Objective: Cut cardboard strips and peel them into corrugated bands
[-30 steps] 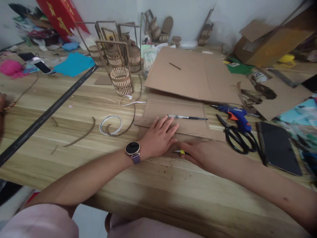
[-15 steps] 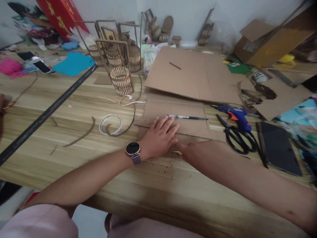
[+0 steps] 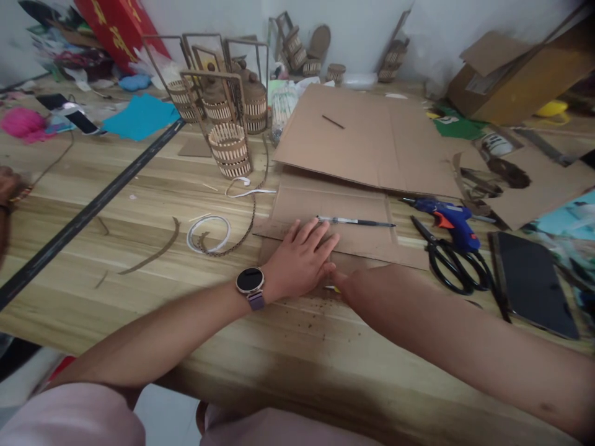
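My left hand (image 3: 300, 257), with a watch (image 3: 250, 280) on its wrist, lies flat with fingers spread on a cardboard strip (image 3: 362, 265) at the table's near side. Just right of it, my right hand (image 3: 351, 282) is closed around what looks like a yellow utility knife (image 3: 338, 288); only a bit of yellow and a thin pale tip show. Its fingers are mostly hidden under the hand. Beyond my left fingertips, a pen (image 3: 357, 221) rests on a cardboard piece (image 3: 334, 201). Brown crumbs are scattered on the wood below the hands.
Black scissors (image 3: 449, 260), a blue glue gun (image 3: 449, 220) and a dark tablet (image 3: 534, 282) lie to the right. A large cardboard sheet (image 3: 362, 142) is behind. Small slatted baskets (image 3: 230, 148), a white coil (image 3: 208, 233) and a braided cord stand or lie left. Another person's hand (image 3: 8, 183) is far left.
The view has shifted slightly, so things on the right sit a little farther right. My hands keep nearly the same places. More of the other person's hand shows at the left edge.
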`<state>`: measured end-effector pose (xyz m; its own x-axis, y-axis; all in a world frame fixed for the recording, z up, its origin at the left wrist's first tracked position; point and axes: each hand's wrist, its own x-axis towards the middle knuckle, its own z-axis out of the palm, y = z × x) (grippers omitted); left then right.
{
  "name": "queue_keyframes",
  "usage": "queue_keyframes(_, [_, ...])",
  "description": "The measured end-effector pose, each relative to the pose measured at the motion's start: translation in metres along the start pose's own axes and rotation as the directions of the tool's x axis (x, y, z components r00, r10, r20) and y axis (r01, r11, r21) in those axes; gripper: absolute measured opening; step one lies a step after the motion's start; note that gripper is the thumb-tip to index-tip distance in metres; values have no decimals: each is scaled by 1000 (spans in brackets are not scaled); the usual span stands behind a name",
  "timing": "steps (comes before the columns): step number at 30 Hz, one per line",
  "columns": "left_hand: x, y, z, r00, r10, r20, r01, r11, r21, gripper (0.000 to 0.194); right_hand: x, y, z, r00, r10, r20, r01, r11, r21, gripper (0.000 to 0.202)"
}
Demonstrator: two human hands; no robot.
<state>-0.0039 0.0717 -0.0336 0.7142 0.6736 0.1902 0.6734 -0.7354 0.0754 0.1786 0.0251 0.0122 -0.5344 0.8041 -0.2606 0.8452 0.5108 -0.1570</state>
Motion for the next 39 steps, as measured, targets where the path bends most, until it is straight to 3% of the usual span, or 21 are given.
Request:
queue_keyframes(3, [0,0,-1,1000,2,0,-2,1000,2,53,2,-5,-1,1000,11,17,-9,996,-85,28])
queue_keyframes(7, [0,0,-1,1000,4,-8,-4,1000,4,52,5,-11,-16,998,2,70,10,985,-175,18])
queue_keyframes(11, [-1,-2,-1,1000,18,-11,-18,1000,4,53,5,-13,-30,973,26,230,50,947,-317,40])
queue_keyframes(13, [-2,-3,-1,1000,29,-12,-29,1000,5,54,5,-13,-31,964,33,264,62,937,-345,41])
queue_keyframes(20, [-4,-6,1,998,52,-32,-52,999,13,55,3,-8,-29,962,11,274,87,935,-344,43])
queue_keyframes(25, [-4,-5,-2,999,46,-16,-46,999,-2,54,-1,-5,-27,979,-46,200,115,929,-351,39])
queue_keyframes(39, [-4,-5,-3,999,48,10,-48,999,1,55,-4,3,-26,966,-32,256,137,904,-404,39])
